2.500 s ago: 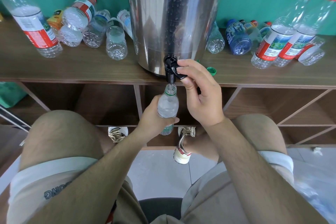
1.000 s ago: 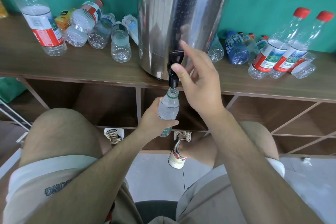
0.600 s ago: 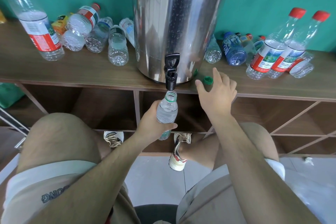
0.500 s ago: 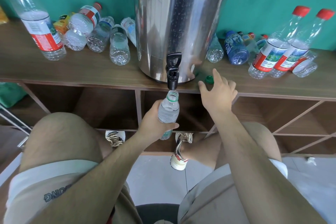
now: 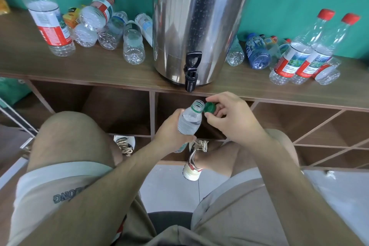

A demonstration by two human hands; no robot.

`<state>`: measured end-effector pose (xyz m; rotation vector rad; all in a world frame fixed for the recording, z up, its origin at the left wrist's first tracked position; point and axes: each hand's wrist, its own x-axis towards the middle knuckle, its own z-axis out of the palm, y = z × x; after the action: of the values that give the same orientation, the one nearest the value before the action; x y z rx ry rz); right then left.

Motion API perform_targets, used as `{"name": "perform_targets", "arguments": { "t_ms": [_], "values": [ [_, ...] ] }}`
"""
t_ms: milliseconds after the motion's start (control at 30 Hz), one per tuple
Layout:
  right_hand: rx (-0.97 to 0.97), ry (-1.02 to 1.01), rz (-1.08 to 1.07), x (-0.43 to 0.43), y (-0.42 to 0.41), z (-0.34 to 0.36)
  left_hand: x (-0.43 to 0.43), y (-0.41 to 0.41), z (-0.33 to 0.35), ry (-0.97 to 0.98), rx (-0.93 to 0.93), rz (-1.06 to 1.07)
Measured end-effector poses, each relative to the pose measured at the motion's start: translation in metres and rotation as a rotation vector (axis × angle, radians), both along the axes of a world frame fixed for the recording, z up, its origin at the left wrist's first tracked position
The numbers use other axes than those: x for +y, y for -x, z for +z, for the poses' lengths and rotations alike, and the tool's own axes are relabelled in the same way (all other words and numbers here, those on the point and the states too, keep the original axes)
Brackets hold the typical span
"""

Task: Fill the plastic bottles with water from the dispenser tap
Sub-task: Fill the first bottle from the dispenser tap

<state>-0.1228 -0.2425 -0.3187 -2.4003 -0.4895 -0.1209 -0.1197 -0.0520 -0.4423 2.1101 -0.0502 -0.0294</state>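
My left hand (image 5: 169, 132) grips a small clear bottle (image 5: 189, 120), filled with water and open at its green-ringed neck, tilted slightly right. It is held below and in front of the black tap (image 5: 191, 72) of the steel dispenser (image 5: 199, 22). My right hand (image 5: 233, 118) pinches a green cap (image 5: 210, 108) between thumb and fingers, right beside the bottle's mouth. The tap lever stands upright and no water runs.
The wooden shelf (image 5: 99, 72) carries several empty bottles lying at the left (image 5: 111, 32), one tall standing bottle (image 5: 50, 24), and red-capped bottles (image 5: 305, 56) and a blue bottle (image 5: 257, 52) at the right. Open cubbies lie under the shelf; my knees and shoes are below.
My right hand let go of the tap lever, picked the green cap off the shelf and brought it to the bottle's mouth. My left hand lowered the bottle away from the tap.
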Motion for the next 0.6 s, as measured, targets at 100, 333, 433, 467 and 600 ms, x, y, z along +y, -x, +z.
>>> {"name": "perform_targets", "arguments": {
  "t_ms": [100,333,433,467,600],
  "values": [
    [-0.018,-0.021,0.022,0.000,0.013,0.005,-0.003,0.006,0.004,-0.018,-0.034,-0.029],
    [0.022,0.044,0.090,-0.007,0.019,0.021,-0.003,0.014,0.009,-0.128,-0.134,-0.107],
    [0.028,0.112,0.153,-0.006,0.016,0.034,-0.004,0.015,0.009,-0.107,-0.131,-0.114],
    [0.029,0.142,0.169,-0.006,0.015,0.038,-0.004,0.014,0.009,-0.085,-0.123,-0.118],
    [0.041,0.270,0.257,-0.003,0.011,0.055,-0.002,0.017,0.013,-0.019,-0.104,-0.134]
  ]
}}
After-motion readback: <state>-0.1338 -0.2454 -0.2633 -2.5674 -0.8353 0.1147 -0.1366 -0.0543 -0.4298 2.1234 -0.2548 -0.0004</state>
